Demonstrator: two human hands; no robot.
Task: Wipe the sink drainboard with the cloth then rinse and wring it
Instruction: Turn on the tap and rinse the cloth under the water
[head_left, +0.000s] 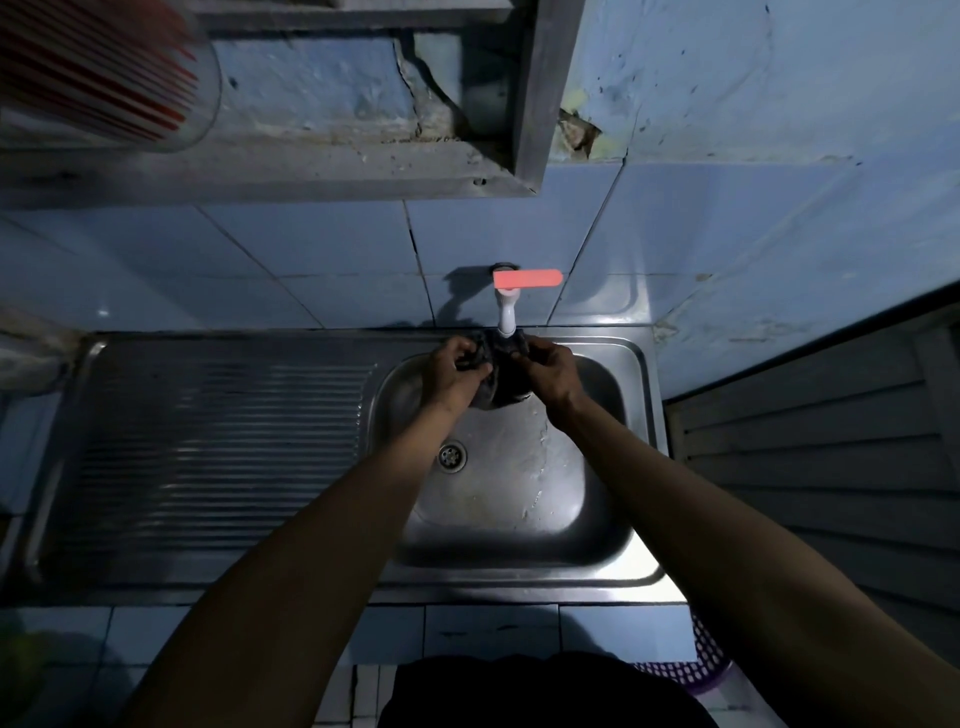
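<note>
While stretching up from the bottom of the frame, both forearms over the steel sink (631, 364). At centre, left hand (451, 375) and right hand (549, 375) curled round the dark cloth (500, 387), gripping it bunched between them directly under the white tap (506, 312). Ribbed drainboard (208, 447) at left. Beyond, tap's red lever (527, 278) on blue wall tiles (311, 249).

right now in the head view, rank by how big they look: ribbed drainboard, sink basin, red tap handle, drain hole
1. Ribbed drainboard, the largest.
2. Sink basin, clearly smaller.
3. Red tap handle.
4. Drain hole, the smallest, though not far behind the handle.
</note>
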